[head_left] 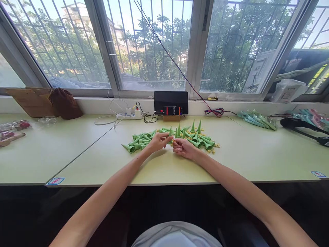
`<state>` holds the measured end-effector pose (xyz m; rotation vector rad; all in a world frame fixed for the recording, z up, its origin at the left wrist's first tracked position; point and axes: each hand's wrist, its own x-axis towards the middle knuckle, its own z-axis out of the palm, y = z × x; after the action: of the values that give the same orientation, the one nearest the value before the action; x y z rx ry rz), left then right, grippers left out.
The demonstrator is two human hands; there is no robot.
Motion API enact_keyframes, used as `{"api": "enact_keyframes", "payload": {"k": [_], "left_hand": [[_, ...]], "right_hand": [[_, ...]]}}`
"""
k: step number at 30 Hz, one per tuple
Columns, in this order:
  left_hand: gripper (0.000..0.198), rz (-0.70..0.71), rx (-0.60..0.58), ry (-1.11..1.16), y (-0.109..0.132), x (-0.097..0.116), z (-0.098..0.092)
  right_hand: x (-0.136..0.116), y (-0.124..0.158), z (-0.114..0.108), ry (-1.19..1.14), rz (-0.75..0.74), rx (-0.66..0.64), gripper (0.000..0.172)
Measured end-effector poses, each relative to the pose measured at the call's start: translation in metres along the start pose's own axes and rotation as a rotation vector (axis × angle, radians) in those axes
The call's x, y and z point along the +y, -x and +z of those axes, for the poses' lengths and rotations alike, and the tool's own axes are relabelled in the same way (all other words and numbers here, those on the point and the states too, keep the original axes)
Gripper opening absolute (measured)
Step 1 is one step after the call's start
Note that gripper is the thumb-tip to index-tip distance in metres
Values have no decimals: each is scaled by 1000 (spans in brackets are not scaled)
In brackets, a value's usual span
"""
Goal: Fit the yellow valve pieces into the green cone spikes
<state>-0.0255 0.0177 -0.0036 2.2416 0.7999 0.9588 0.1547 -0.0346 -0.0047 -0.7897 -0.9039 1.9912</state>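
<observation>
Over the table, my left hand [158,142] is closed with its fingers on a green plastic cone [170,131], whose tip points up. My right hand [183,148] is right beside it, its fingertips pinched close to the cone's lower end. Whatever sits in that pinch is too small to make out. Left of my hands lies a pile of green hollow cones [140,141]. More cones [206,141] lie to the right, with small yellow pieces [217,145] scattered among them. Several cones behind my hands, such as a tall cone [198,127], stand upright.
A black tablet [171,98] and a lit phone [172,110] stand at the back. Left of them is a power strip [128,116] with cables. Bagged parts [257,119] and a black headband-like object [303,127] lie right; a brown pouch [65,103] sits left.
</observation>
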Motion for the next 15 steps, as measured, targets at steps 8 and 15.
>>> {"api": "enact_keyframes", "payload": {"k": [8,15], "left_hand": [[46,23,-18,-42,0,5,-2],[52,62,-43,-81,0,5,0]], "right_hand": [[13,-2,1,348,-257,-4,37],[20,-6,-2,1013,-569,163,41]]}}
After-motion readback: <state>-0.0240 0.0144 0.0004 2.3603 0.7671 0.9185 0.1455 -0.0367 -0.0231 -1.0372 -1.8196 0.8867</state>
